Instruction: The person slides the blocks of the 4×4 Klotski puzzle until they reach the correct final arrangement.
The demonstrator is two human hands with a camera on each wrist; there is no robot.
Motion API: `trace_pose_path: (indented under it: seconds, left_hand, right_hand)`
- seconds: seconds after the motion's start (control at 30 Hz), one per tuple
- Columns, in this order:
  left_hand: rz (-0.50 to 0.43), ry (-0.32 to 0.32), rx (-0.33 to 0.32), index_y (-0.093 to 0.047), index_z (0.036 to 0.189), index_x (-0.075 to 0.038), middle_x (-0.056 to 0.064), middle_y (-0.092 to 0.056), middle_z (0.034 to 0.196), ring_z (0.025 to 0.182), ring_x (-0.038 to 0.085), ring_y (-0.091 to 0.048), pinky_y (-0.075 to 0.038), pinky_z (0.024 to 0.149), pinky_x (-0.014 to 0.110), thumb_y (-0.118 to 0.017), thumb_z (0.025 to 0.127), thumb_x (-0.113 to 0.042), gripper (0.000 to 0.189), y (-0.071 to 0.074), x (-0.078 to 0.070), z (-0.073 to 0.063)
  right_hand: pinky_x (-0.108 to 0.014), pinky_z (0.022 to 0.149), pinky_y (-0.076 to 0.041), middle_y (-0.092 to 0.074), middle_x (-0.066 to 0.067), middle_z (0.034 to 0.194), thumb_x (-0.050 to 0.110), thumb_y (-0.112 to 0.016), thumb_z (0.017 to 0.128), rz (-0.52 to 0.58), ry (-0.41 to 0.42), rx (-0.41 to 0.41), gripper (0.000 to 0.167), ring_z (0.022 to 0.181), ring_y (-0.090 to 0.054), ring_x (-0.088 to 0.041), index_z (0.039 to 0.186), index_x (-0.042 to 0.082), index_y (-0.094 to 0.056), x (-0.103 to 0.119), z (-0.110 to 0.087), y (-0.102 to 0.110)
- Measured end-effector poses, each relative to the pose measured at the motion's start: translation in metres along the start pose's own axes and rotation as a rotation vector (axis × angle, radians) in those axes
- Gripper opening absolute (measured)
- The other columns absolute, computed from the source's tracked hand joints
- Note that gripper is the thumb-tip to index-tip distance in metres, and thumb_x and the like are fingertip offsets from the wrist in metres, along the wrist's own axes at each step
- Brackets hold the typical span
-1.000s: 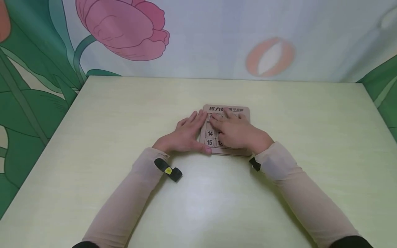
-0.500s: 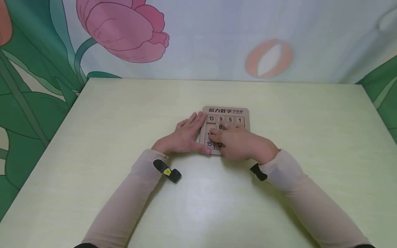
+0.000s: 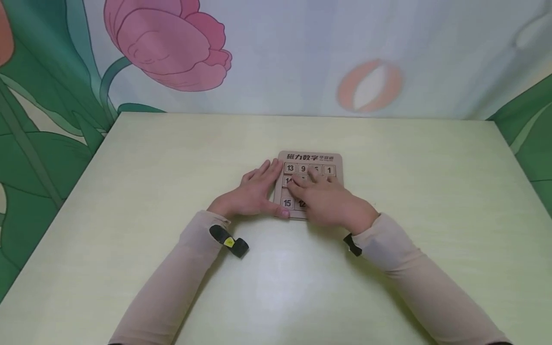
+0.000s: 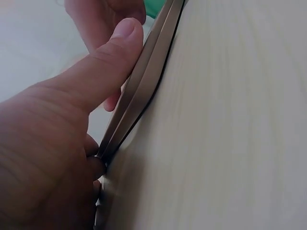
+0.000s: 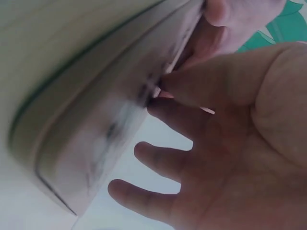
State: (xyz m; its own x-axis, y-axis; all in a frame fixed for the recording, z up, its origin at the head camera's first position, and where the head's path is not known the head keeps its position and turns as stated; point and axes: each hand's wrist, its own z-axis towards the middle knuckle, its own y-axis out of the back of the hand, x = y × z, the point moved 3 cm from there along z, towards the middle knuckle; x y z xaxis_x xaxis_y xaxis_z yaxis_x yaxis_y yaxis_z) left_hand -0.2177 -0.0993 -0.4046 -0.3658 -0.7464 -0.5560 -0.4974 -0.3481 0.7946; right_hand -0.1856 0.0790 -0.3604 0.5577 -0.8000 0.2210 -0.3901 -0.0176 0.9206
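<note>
A wooden sliding number puzzle [image 3: 339,167] lies flat on the table, Chinese lettering across its far end. My left hand [image 3: 252,194] braces its near left corner: straight fingers lie along the left side, and the thumb [image 4: 110,52] rests over the near edge. Over the tiles is my right hand [image 3: 336,203], palm down with fingers spread. Its thumb and a fingertip touch the tile face close together, as the right wrist view shows, while the other fingers [image 5: 158,158] stand out straight. A tile marked 14 [image 3: 287,181] sits beside a fingertip in the second row. The hand hides several tiles.
The pale table [image 3: 431,191] extends around the puzzle, its far edge against a painted backdrop [image 3: 280,57] with a pink flower. Black wrist cameras [image 3: 230,242] are strapped over both sleeves.
The 14 tile has slid away from me, from the third row to the second, leaving a gap below it. My right hand moved with it; my left hand stayed at the corner.
</note>
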Motion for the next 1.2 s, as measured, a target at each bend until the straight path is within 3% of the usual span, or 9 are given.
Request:
trace_pose_path:
  seconds: [0.27,0.5,0.83,1.2]
  left_hand:
    - [-0.046,0.001,-0.005,0.002,0.162,-0.01,0.006,0.005,0.168,0.152,0.019,0.014,0.005,0.12,0.041,-0.075,0.083,-0.059,0.121,0.001,0.004,-0.002]
    - [-0.069,0.001,-0.002,0.0,0.163,-0.013,0.004,0.006,0.168,0.152,0.017,0.014,0.005,0.12,0.042,-0.077,0.083,-0.056,0.119,-0.001,0.01,-0.002]
    - [-0.033,-0.012,-0.003,0.003,0.163,-0.011,0.007,0.007,0.168,0.152,0.019,0.014,0.006,0.12,0.041,-0.075,0.084,-0.059,0.121,-0.001,0.004,0.001]
    - [-0.127,-0.018,0.027,-0.001,0.163,-0.014,0.002,0.002,0.169,0.152,0.015,0.01,0.003,0.121,0.041,-0.079,0.085,-0.044,0.114,0.006,0.011,-0.003]
  right_hand:
    - [-0.069,0.113,-0.014,-0.015,-0.006,0.167,0.009,-0.05,0.099,0.027,-0.023,-0.007,0.064,0.151,-0.006,-0.04,0.16,0.016,-0.032,-0.002,0.003,-0.006]
    - [-0.068,0.114,-0.015,-0.008,-0.019,0.166,0.011,-0.045,0.103,0.007,-0.03,-0.012,0.06,0.151,-0.005,-0.042,0.161,0.016,-0.029,-0.001,-0.001,-0.007]
    - [-0.069,0.112,-0.019,-0.032,-0.008,0.162,0.004,-0.047,0.1,0.043,0.102,0.074,0.052,0.151,-0.013,-0.039,0.153,0.009,-0.046,0.018,-0.027,0.001]
    - [-0.071,0.111,-0.02,-0.028,-0.009,0.163,0.011,-0.047,0.103,-0.03,0.067,0.036,0.052,0.15,-0.013,-0.042,0.155,0.008,-0.041,0.019,-0.021,-0.004]
